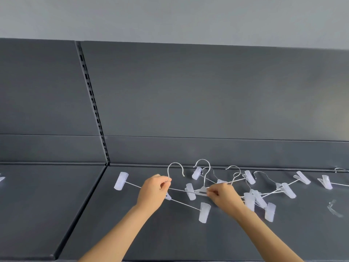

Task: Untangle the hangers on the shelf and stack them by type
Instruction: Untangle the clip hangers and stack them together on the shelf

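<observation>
Between the two hands, on the dark shelf (170, 241), two wire clip hangers (181, 190) are held where their bars cross. The neck of one hook (175, 164) is pinched by the left hand (154, 192), whose fingers are curled round it. By this the hanger is judged to be steadied on that hand's side, and one frosted clip (120, 181) of it lies beyond the hand's outer side. The plastic centre piece (201, 191) of the second hanger is gripped at the fingertips of the right hand (224, 196), apparently so that its bar can be worked free of the first one's.

A third hanger runs from under the left hand to a clip (204, 212) between the forearms; whether it is touched cannot be told.

On the outer side of the right hand the remaining tangle (264, 195) lies with wires crossed and clips overlapping. A further hanger (325, 183) lies well apart beyond it.

No sorted stack is seen near the hands, so the task is judged to be at an early stage. Only clip-type hangers can be made out.
</observation>
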Motion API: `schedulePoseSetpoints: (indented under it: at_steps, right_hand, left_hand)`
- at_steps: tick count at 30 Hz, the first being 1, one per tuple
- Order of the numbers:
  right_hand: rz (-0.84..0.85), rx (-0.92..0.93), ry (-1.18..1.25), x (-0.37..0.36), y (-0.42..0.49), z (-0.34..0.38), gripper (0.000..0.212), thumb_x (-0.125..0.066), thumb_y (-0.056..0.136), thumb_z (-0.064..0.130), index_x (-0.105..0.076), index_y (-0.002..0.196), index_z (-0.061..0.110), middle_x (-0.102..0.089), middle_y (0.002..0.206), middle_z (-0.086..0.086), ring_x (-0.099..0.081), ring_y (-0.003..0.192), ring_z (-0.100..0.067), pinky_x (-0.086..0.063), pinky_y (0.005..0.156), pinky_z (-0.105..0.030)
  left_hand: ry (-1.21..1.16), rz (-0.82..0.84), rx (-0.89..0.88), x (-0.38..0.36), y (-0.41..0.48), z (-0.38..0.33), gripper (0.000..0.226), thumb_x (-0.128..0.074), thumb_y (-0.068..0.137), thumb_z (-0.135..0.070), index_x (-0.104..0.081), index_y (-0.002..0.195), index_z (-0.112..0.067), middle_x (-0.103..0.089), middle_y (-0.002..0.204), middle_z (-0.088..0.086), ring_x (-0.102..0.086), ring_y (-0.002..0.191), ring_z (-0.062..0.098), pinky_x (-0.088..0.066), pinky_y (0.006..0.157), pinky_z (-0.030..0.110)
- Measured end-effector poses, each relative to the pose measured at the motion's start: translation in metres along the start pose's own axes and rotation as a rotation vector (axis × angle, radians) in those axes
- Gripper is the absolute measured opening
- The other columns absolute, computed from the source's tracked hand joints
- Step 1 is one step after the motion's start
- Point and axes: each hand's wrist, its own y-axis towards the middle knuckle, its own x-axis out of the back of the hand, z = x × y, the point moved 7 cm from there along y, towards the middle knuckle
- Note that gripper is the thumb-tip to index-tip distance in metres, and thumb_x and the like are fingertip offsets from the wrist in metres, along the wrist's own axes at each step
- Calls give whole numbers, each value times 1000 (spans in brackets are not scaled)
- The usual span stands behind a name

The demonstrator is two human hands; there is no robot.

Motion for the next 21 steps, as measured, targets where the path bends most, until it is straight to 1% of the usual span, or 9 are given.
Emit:
schedulePoseSetpoints:
  at_steps: [3,5,8,11,14,16,17,19,21]
  right_hand:
    - [31,13,26,-10,-1,10,19,-49,88,14,-65,82,5,-46,54,3,-39,57,-16,-33,55,-27]
    - [46,9,35,-12,-1,12,18,-50,87,14,-65,77,12,-44,52,6,-39,54,-12,-33,53,-24]
    - [39,-16,35,-11,-3,9,19,-48,85,11,-60,70,13,-43,52,6,-38,56,-15,-32,53,-26]
    - [26,-37,41,-11,-3,4,20,-48,85,11,-63,73,6,-45,53,4,-40,60,-17,-33,57,-28]
    - [5,-40,26,-14,1,6,21,-47,84,11,-53,65,3,-42,54,-1,-34,57,-18,-30,55,-29]
    - [8,-23,22,-19,5,14,22,-47,83,9,-47,61,7,-38,52,1,-29,54,-17,-27,52,-29]
    - [14,-14,19,-22,8,19,22,-47,83,9,-49,62,8,-40,51,0,-29,52,-16,-27,51,-28]
    - [7,18,30,-30,14,32,19,-50,84,11,-55,68,2,-51,55,-8,-35,54,-17,-31,51,-27]
    - [12,58,34,-43,20,51,19,-51,84,9,-54,69,-2,-47,58,-9,-33,57,-19,-30,52,-28]
  left_hand:
    - [27,66,-18,-9,-3,-7,29,-47,89,-26,-67,78,-8,-63,76,14,-48,66,23,-44,66,40]
    - [32,85,-6,-13,-2,-4,35,-40,82,-34,-60,70,-7,-63,72,17,-41,60,16,-45,63,43]
    - [35,82,5,-10,-2,-1,30,-46,86,-25,-53,65,-5,-62,66,14,-40,58,15,-38,57,36]
    - [60,36,12,1,-6,3,23,-48,89,-17,-54,69,-6,-56,59,7,-42,57,16,-34,57,28]
    - [103,-2,27,17,-14,15,21,-46,91,-22,-49,72,-12,-45,54,-2,-45,57,24,-35,56,29]
    - [128,-19,61,34,-21,27,19,-45,92,-25,-48,76,-15,-50,58,-1,-57,63,28,-38,57,30]
    - [123,-31,88,44,-25,34,18,-45,93,-26,-50,78,-17,-55,63,1,-60,66,27,-40,58,30]
    - [95,-46,132,67,-33,47,15,-45,93,-27,-51,80,-23,-61,70,0,-60,66,24,-42,61,31]
    - [85,-30,164,89,-41,63,12,-50,91,-25,-50,79,-29,-65,71,-4,-55,61,18,-42,61,29]
